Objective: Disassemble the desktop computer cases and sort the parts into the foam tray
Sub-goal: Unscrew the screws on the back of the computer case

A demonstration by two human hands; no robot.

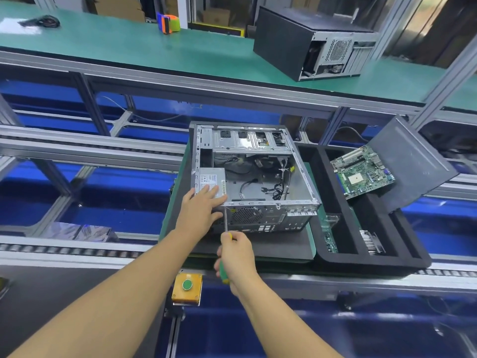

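Screwdriver [225,220] in my right hand [236,257]: my fingers are curled round its green and yellow handle, and the thin shaft points up at the rear face of the open computer case [258,177], near the fan grille. I cannot tell whether the tip is seated in a screw.

My left hand [200,210] lies flat with straight fingers on the grey power supply [209,180] at the case's near left corner, thumb down over the rear edge.

The case lies on its side with the open side up and loose black cables inside. Just right of it is the black foam tray [374,260]. A green motherboard [362,171] rests tilted at the tray's far end, against a grey side panel [410,161] that leans over the tray's far right corner. A finned heat sink [371,242] sits in a near compartment.

A second, closed case [296,42] stands on the far green worktop [129,45].
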